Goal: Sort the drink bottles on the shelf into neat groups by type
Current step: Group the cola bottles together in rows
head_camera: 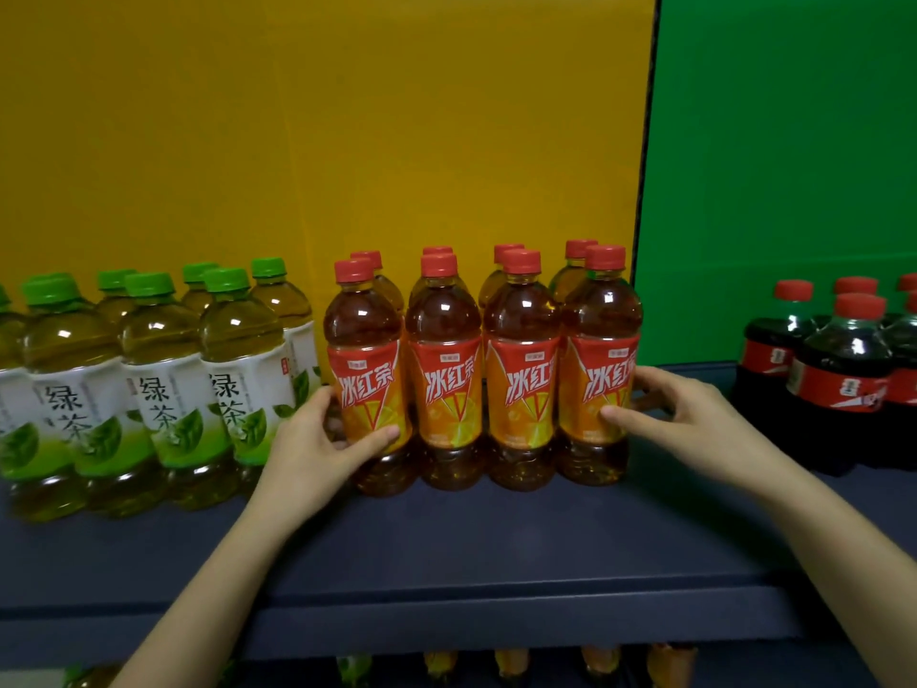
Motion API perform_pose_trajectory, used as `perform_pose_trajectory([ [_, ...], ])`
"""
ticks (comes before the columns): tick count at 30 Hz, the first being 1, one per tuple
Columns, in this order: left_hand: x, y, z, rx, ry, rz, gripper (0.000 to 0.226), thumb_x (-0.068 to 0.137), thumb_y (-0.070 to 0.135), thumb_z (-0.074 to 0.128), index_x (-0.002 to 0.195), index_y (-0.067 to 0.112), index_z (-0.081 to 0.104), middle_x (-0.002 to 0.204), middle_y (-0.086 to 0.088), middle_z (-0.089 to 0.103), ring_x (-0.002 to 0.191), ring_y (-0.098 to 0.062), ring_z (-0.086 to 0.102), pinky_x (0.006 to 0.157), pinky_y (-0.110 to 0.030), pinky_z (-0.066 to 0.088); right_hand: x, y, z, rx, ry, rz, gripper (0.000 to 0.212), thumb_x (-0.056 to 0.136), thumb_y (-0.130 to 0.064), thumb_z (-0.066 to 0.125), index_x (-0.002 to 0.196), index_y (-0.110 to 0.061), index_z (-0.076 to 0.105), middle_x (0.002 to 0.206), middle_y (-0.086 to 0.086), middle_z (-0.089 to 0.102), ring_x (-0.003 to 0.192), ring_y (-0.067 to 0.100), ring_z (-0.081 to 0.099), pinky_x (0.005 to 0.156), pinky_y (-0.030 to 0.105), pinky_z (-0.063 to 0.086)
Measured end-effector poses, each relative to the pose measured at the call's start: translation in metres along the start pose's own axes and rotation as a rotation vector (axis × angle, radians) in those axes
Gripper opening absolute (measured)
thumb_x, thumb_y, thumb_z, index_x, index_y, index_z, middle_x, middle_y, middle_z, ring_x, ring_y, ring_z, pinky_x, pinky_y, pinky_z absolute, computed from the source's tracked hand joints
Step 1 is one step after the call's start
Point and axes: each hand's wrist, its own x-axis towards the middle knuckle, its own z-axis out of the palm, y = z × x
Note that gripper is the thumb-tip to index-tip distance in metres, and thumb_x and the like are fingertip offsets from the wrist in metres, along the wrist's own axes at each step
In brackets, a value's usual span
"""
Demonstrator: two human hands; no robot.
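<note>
Your left grip [317, 439] and right grip [680, 414] clasp end bottles of red tea row [446, 389] between them on shelf [446, 538]. Squeeze unevenly, middle bottles may buckle forward, topple.

Moderately dim, even light; small white glare spots high on the shoulders of the clear plastic red-capped tea bottles [444, 310], dark blue-grey shelf board [446, 538] underlit, focus soft throughout, wide-angle bowing toward frame edges.

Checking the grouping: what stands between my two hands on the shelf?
Four iced tea bottles in a row, between left hand and right hand; head view.
</note>
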Motion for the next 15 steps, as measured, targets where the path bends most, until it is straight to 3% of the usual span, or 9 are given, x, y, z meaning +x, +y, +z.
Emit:
perform_pose_trajectory([
  [6, 0.002, -0.004, -0.003, -0.017, -0.016, 0.022, 0.061, 0.064, 0.036, 0.078, 0.114, 0.026, 0.044, 0.095, 0.018, 0.055, 0.087, -0.008, 0.061, 0.070, -0.019, 0.050, -0.002, -0.001, 0.005, 0.014, 0.026, 0.034, 0.063, 0.065, -0.053, 0.060, 0.124, -0.030, 0.053, 0.118, -0.009, 0.061, 0.104, 0.006, 0.058, 0.090, 0.033, 0.049],
  [10, 0.005, -0.007, -0.003, -0.171, -0.103, -0.052, 0.092, 0.045, 0.059, 0.081, 0.121, 0.029, 0.040, 0.112, 0.014, 0.055, 0.102, -0.003, 0.056, 0.091, -0.031, 0.048, 0.002, 0.005, 0.003, 0.105, -0.007, 0.128, 0.081, 0.060, -0.052, 0.069, 0.133, -0.026, 0.045, 0.128, -0.008, 0.054, 0.113, 0.009, 0.053, 0.098, 0.036, 0.045],
  [13, 0.009, -0.003, 0.000, -0.320, -0.175, -0.122, 0.096, 0.052, 0.043, 0.086, 0.131, 0.029, 0.033, 0.109, 0.020, 0.052, 0.098, 0.004, 0.053, 0.086, -0.023, 0.046, 0.009, 0.004, 0.004, 0.219, -0.087, 0.197, 0.090, 0.059, -0.044, 0.074, 0.139, -0.030, 0.034, 0.132, -0.013, 0.046, 0.122, 0.009, 0.044, 0.106, 0.036, 0.036],
  [15, 0.014, -0.003, 0.001, -0.361, -0.198, -0.136, 0.093, 0.056, 0.032, 0.082, 0.135, 0.025, 0.033, 0.111, 0.017, 0.054, 0.098, 0.001, 0.055, 0.077, -0.018, 0.046, 0.013, 0.002, 0.007, 0.292, -0.126, 0.207, 0.083, 0.063, -0.035, 0.074, 0.135, -0.032, 0.034, 0.124, -0.017, 0.048, 0.119, 0.006, 0.043, 0.100, 0.029, 0.036],
])
